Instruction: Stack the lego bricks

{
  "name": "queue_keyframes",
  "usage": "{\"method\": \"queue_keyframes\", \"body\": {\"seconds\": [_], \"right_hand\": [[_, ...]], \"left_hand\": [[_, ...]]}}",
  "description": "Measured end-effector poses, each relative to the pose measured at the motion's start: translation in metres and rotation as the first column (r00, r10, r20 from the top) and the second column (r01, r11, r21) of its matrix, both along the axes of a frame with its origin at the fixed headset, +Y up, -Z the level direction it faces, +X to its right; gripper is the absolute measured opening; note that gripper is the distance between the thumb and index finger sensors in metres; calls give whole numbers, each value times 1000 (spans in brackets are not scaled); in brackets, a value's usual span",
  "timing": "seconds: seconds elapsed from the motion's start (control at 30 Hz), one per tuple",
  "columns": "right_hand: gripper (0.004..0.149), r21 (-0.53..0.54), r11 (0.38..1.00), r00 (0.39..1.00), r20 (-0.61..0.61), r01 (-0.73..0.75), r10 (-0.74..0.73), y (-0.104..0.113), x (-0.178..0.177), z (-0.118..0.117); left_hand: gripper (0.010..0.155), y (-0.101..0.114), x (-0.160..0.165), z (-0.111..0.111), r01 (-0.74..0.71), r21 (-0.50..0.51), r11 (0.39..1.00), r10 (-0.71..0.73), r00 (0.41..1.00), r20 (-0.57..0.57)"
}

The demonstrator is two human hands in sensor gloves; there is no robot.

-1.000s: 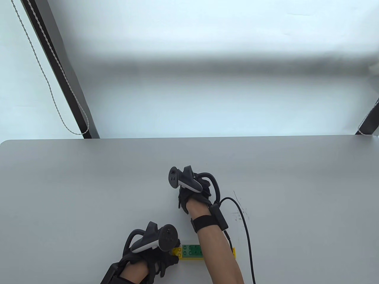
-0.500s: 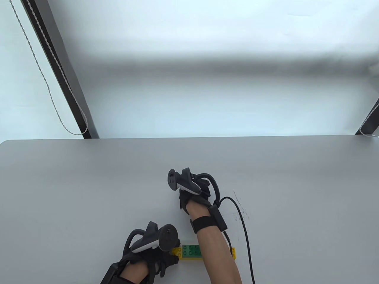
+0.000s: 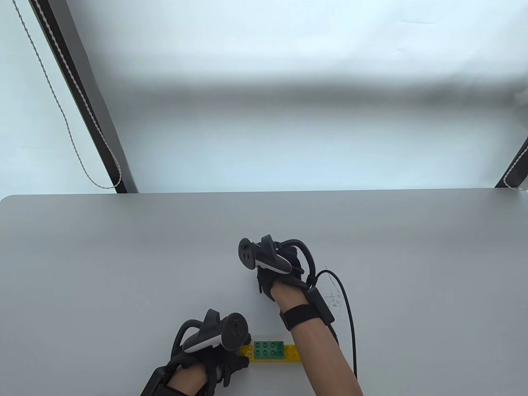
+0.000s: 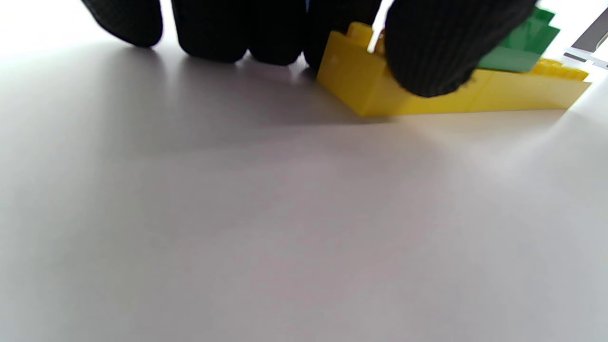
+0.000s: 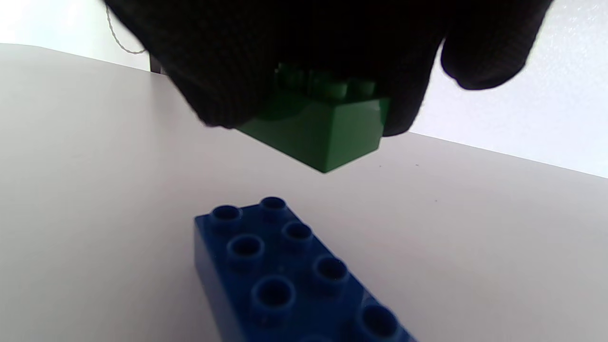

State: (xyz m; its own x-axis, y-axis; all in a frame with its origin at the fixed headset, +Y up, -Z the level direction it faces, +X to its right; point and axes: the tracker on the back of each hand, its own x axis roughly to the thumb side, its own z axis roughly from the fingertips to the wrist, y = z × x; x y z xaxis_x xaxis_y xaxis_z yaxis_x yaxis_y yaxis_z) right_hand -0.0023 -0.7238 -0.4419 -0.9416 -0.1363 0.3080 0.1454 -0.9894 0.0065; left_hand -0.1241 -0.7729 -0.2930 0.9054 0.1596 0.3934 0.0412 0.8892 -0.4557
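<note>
You see glossy moulded plastic on the blue brick [image 5: 294,270], the green brick [image 5: 327,128] and the long yellow brick [image 4: 427,95]. Your gloves [image 4: 427,42] are black knitted cloth; the table [image 3: 123,255] looks smooth, matt grey.

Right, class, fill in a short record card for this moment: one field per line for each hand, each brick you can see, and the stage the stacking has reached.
left hand: fingers hold one end of the yellow brick
right hand: grips a green brick above the table
yellow brick: long, flat on the table
green brick on yellow: already stacked
blue brick: on the table below the held brick, studs up
stage: held brick not yet placed
</note>
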Motion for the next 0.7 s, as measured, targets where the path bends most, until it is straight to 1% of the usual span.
{"method": "queue_keyframes", "body": {"seconds": [0.17,0.37,0.5,0.7], "right_hand": [[66,22,1000,996,-90,1,1,15,7,25],[67,35,999,986,-164,3,3,30,20,55],[67,35,999,980,-197,13,-6,36,29,73],[67,27,1000,971,-241,12,-5,39,44,99]], "left_hand": [[64,0,0,0,2,3,1000,-2,1000,0],[64,0,0,0,2,4,1000,-2,1000,-1],[64,0,0,0,2,5,1000,-2,1000,-1],[64,0,0,0,3,7,1000,-3,1000,-1]]}}
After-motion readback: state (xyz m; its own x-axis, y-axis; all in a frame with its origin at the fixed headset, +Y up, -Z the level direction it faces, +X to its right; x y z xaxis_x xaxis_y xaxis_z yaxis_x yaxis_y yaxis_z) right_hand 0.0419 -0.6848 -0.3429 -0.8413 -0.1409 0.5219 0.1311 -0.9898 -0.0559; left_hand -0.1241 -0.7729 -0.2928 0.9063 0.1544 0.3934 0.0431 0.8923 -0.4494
